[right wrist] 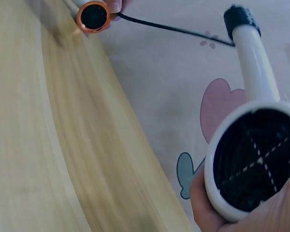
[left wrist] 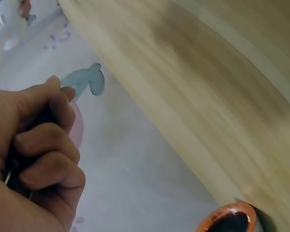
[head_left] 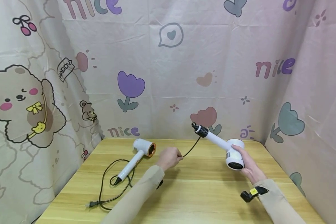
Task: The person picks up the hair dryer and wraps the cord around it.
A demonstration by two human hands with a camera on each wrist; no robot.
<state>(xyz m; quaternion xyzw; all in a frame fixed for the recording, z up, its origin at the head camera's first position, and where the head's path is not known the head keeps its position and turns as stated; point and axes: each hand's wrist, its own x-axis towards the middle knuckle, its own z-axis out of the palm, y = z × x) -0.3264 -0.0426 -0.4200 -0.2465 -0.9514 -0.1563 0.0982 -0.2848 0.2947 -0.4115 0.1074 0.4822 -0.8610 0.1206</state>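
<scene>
Left hand [head_left: 169, 158] curled, pinching a black cord [head_left: 192, 148]; right hand [head_left: 249, 166] gripping a white dryer [head_left: 234, 157] above the wood at left hand's 3 o'clock, handle toward 10. Second dryer [head_left: 134, 161], copper-rimmed, lies near left hand's 9; its looped cord [head_left: 102, 184] and plug [head_left: 93, 204] crowd 8, partly behind the left sleeve [head_left: 145, 186]. Left-wrist view shows a dark piece with thin pale strips inside the fist, hidden from the head view; right-wrist view, the held dryer's dark dot-crossed face. Table [head_left: 201, 196] meets patterned cloth [head_left: 170, 77] at 12; bare wood between forearms, toward 6.
</scene>
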